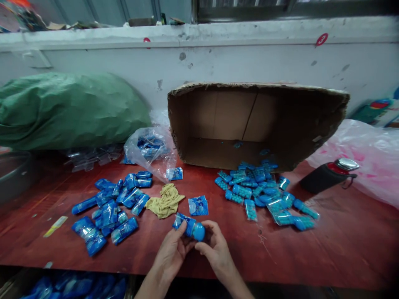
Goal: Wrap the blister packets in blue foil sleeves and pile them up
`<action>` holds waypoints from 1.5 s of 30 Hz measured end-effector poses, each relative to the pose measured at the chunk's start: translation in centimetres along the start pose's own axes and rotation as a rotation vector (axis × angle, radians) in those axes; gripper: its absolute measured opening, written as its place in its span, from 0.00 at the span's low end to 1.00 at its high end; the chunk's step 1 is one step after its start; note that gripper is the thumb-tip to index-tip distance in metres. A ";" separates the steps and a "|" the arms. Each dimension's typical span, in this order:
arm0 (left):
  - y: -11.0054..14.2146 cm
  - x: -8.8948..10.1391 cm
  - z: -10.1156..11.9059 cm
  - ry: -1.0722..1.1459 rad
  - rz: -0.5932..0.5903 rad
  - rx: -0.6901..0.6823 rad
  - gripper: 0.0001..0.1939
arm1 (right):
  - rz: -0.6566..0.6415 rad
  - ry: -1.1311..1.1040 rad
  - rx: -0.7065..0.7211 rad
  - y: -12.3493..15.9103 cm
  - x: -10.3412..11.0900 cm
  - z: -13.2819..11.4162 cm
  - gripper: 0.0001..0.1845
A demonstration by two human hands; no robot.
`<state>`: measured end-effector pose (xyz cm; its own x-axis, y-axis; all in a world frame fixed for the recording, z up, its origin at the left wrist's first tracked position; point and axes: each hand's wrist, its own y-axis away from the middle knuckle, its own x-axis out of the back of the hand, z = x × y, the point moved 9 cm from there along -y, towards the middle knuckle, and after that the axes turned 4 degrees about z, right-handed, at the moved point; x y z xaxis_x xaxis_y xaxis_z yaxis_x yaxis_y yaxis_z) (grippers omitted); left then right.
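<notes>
Above the front part of the red table, my left hand (pixel 173 248) grips a small blue bottle (pixel 198 231) partly covered by a printed blue sleeve (pixel 180 219). My right hand (pixel 219 250) curls its thumb and fingers around the bottle's rounded blue end. A flat printed blue sleeve (pixel 198 206) lies just beyond my hands, beside a crumpled yellow cloth (pixel 166 201). To the left is a pile of sleeved blue packs (pixel 109 214). On the right, several clear bottles of blue balls (pixel 242 191) spill from a cardboard box.
The cardboard box (pixel 199 151) lies on its side at the back. A plastic bag (pixel 131 143) of blue sleeves stands left of it, before a green sack (pixel 71 110). At right is a black flask (pixel 324 177). Blue packs (pixel 75 286) fill a container below the table's front edge.
</notes>
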<state>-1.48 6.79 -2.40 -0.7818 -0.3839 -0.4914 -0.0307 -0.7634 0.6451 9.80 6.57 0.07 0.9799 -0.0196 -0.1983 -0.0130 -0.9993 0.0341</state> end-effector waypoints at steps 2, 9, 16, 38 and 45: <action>0.0 0.0 -0.3 -0.001 -0.004 0.023 0.04 | -0.032 -0.065 -0.063 -0.1 -0.3 0.0 0.12; 0.1 -0.5 -0.2 0.025 -0.032 0.010 0.03 | 0.006 -0.045 -0.094 -0.4 -0.4 0.4 0.10; 0.6 -1.5 0.0 0.000 -0.256 0.094 0.10 | -0.109 0.167 0.087 -0.3 -0.1 -3.0 0.24; 2.1 -1.3 -2.3 0.134 -0.141 0.065 0.04 | -0.255 0.031 -0.097 0.3 -1.0 -1.7 0.24; 1.9 -0.8 -2.4 0.133 -0.005 0.021 0.05 | -0.099 0.127 0.035 0.6 -0.4 -0.7 0.20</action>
<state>0.60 4.38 -2.16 -0.6924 -0.4461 -0.5670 -0.0491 -0.7549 0.6540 9.51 5.96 0.91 0.9940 0.0809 -0.0738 0.0801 -0.9967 -0.0140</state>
